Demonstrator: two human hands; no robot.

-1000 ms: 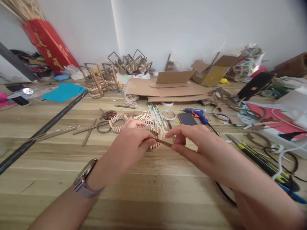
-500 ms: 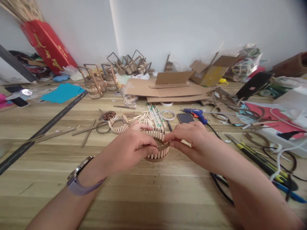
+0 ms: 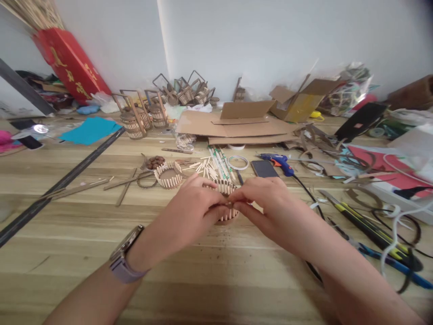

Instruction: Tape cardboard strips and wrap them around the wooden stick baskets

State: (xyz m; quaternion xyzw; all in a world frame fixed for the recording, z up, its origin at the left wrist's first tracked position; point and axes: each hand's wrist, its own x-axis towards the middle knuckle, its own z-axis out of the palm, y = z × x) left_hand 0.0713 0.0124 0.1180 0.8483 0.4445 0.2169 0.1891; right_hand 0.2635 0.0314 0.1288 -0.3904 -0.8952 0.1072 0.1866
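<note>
Both my hands meet over a small round basket of short wooden sticks point(image 3: 226, 187) that stands on the wooden table point(image 3: 209, 271). My left hand point(image 3: 194, 205), a watch on its wrist, pinches at the basket's near rim with closed fingers. My right hand point(image 3: 259, 198) pinches the same spot from the right. The brown cardboard strip between the fingertips is almost wholly hidden. A second stick ring point(image 3: 168, 175) lies just left of the basket, beside loose sticks point(image 3: 206, 168).
A phone point(image 3: 264, 169), a blue glue gun point(image 3: 278, 160) and a tape ring point(image 3: 237, 161) lie beyond my hands. Cardboard sheets point(image 3: 237, 124) and finished baskets point(image 3: 142, 117) are at the back. Cutters, cables and scraps crowd the right; a black bar point(image 3: 67, 178) crosses the left.
My hands have drawn together over the basket. The brown strip, held out in the open a second ago, is now pressed against the basket's rim and mostly covered by my fingers.
</note>
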